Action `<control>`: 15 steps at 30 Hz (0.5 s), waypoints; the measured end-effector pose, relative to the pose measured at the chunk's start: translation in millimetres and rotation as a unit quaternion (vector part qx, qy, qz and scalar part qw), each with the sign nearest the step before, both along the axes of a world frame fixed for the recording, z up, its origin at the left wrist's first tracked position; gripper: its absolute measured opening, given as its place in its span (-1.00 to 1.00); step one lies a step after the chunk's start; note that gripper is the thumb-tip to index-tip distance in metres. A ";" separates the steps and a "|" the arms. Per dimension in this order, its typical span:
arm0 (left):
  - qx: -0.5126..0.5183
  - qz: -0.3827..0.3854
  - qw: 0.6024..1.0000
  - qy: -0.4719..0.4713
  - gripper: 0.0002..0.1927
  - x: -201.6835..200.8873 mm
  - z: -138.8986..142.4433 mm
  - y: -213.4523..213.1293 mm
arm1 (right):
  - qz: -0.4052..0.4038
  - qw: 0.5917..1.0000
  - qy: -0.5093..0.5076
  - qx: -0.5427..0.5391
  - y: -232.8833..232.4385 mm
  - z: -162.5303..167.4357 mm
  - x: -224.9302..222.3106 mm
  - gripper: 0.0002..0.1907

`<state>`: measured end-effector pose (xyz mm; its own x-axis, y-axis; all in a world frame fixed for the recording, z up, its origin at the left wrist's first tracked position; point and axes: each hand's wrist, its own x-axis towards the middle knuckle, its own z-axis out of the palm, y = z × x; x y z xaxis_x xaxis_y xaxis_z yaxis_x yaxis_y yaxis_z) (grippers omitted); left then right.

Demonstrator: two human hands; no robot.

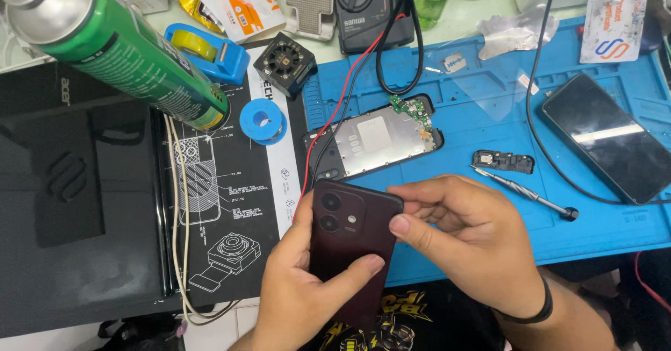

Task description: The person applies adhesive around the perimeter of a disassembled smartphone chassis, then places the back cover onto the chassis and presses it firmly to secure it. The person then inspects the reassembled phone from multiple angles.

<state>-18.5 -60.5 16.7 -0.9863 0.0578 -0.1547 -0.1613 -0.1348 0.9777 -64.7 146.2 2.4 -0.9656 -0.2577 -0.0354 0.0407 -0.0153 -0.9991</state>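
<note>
From the head camera, I see the green spray can (119,50) cut off at the top left corner, its nozzle end out of frame. The dark phone (608,138) at the right runs off the frame edge. The lower end of the dark red phone back cover (349,235) is hidden behind my left hand (297,288), so I cannot tell how far it extends.

My left hand is curled around the cover from below, thumb pressed across its face. My right hand (468,239) is half closed, its thumb tip touching the cover's right edge near the top; the other fingers are folded inward and hold nothing I can make out.

The cover sits just in front of the opened phone body (377,141), which lies on the blue mat (489,99) on the tabletop. A screwdriver (528,194) lies near my right hand.
</note>
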 end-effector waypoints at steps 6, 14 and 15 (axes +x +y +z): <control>0.087 -0.009 0.996 0.012 -0.18 -0.2 -1.6 -2.7 | 0.082 0.992 0.028 -0.094 0.3 1.5 -1.5 -0.49; 0.114 -0.012 0.993 -0.010 -0.17 2.6 -3.2 -7.2 | 0.071 0.993 0.009 -0.096 -5.7 5.3 4.4 -0.51; 0.109 -0.012 0.994 -0.007 -0.17 3.0 -3.9 -7.1 | 0.056 0.996 0.009 -0.076 -6.7 6.1 4.8 -0.54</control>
